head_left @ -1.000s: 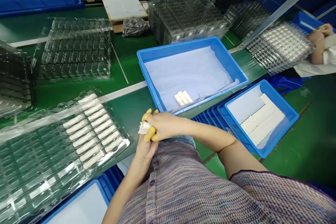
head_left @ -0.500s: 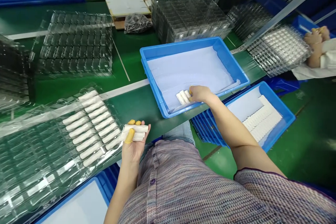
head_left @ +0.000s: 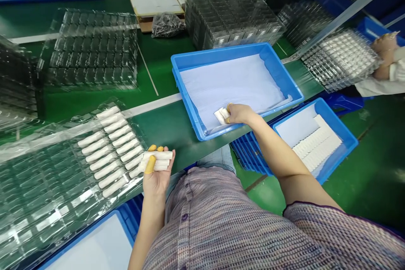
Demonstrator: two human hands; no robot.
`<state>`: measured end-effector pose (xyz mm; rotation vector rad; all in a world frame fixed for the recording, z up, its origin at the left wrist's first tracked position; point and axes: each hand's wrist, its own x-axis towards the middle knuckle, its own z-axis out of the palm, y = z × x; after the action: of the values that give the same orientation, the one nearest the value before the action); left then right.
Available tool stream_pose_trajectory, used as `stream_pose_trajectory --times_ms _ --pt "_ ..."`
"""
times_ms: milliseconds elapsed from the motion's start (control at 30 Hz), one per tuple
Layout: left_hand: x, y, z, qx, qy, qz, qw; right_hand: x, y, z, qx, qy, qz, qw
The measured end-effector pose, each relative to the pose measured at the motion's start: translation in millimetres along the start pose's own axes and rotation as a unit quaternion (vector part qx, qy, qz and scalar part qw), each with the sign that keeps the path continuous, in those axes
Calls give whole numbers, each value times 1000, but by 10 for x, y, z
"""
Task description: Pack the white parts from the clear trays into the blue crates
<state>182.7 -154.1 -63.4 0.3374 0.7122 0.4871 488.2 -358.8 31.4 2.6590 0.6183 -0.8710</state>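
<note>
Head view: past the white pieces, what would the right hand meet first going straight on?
The right hand would likely reach the blue tray's far left corner, though depth is unclear.

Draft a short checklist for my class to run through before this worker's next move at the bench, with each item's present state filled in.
1. Left hand grips its bundle of white sticks: ok, held between thumb and fingers.
2. Yellow finger covers are on the left hand: ok, on the thumb and fingertips.
3. Right hand is on the white pieces in the blue tray: ok, touching them.
4. No further pieces lie under the right hand: cannot tell, it hides them.
5. Every slot in the clear plastic tray is filled: cannot tell, glare hides part.
6. Co-worker's hand is away from these trays: ok, at far right.
</note>
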Motion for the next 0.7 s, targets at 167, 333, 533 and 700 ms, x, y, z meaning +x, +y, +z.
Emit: stream_pose_trajectory --times_ms 167,333,533,700 --pt "-15 -22 33 -10 24 -4 1000 44 -49 29 -9 13 21 1000" --pt "-1 1 -2 -12 23 -5 1000 -52 -46 -50 0 24 7 1000" --pt "50 29 -42 -1 5 -22 1000 -58 -213 30 -10 -4 -25 1000" --pt "21 6 19 5 23 2 1000 -42 -286 63 -22 11 -44 999"
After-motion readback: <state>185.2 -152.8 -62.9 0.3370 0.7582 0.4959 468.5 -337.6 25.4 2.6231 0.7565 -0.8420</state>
